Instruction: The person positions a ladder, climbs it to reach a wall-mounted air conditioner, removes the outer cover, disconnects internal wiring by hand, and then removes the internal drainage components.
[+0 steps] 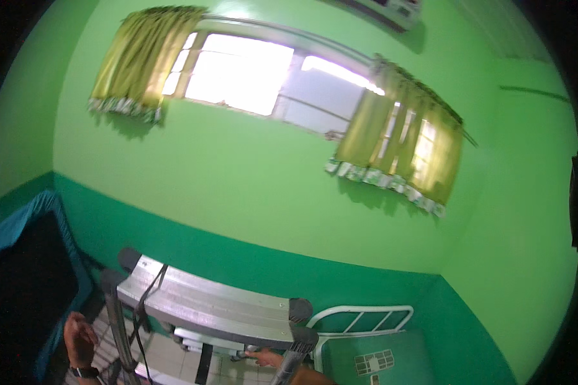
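Evidently, a silver metal folding ladder with dark plastic corner caps (209, 307) is being handled; it is set between the two grips, its broad top ahead of and above them. By the left grip (80, 335), banded at the wrist with a dark strap-like watch (85, 371), nothing appears to be held: its fingers are loosely curled, just left of the ladder's near leg and apart from it. The right grip (266, 357) is extended beneath the top, its fingers pointed left toward a small dark fitting (241, 355) on the lower part; whether that fitting is pinched or merely touched cannot be told, as the region is small and blurred. Left of the left grip, a black panel edged in blue fabric (29, 282) is seen; right of the right grip, a green mattress (401, 359) is framed by a white tubular metal bed rail (366, 309). The step in hand is judged to be the steadying or adjusting of the frame, for which a firm hold at both sides would be called for next.
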The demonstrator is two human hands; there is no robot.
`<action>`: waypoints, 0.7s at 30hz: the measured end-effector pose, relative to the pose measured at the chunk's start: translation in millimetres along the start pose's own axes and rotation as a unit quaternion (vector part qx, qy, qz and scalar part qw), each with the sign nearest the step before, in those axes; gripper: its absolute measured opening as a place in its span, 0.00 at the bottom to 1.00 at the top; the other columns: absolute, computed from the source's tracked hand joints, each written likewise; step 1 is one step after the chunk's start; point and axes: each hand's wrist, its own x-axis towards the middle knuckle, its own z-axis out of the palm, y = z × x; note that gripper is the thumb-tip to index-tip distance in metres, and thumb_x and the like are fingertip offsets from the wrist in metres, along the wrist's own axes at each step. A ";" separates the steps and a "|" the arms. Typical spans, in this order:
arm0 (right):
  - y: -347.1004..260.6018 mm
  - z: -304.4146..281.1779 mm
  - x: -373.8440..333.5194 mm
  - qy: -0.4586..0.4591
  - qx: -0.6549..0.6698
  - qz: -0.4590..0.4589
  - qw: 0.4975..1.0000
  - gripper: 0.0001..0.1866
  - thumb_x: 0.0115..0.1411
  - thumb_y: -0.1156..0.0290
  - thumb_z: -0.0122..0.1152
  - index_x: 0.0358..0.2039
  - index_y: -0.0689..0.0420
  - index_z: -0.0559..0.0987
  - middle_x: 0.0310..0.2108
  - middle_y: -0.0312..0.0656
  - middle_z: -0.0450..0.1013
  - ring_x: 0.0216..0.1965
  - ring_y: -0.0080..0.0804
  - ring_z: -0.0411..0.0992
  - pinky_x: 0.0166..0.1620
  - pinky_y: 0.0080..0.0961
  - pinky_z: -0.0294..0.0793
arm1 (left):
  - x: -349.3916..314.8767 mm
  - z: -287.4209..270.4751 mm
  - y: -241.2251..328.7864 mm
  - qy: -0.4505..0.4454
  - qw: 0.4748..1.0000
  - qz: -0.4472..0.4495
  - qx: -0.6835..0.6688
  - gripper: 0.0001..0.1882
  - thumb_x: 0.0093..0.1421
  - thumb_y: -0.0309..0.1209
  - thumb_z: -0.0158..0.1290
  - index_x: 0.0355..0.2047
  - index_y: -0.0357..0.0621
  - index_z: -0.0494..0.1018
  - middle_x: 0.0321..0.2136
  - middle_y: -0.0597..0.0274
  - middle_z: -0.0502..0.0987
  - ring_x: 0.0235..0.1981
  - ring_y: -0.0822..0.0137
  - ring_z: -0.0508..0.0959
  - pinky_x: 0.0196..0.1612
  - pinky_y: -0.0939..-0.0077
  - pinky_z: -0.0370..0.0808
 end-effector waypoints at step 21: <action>52.9 196.9 -296.7 0.612 0.146 -0.141 0.765 0.28 0.64 0.57 0.62 0.57 0.65 0.70 0.46 0.54 0.76 0.45 0.45 0.77 0.48 0.38 0.76 | 125.1 -3.6 -255.2 -0.280 0.766 -0.563 0.129 0.48 0.61 0.61 0.57 0.70 0.42 0.55 0.56 0.35 0.71 0.51 0.43 0.77 0.53 0.49 0.77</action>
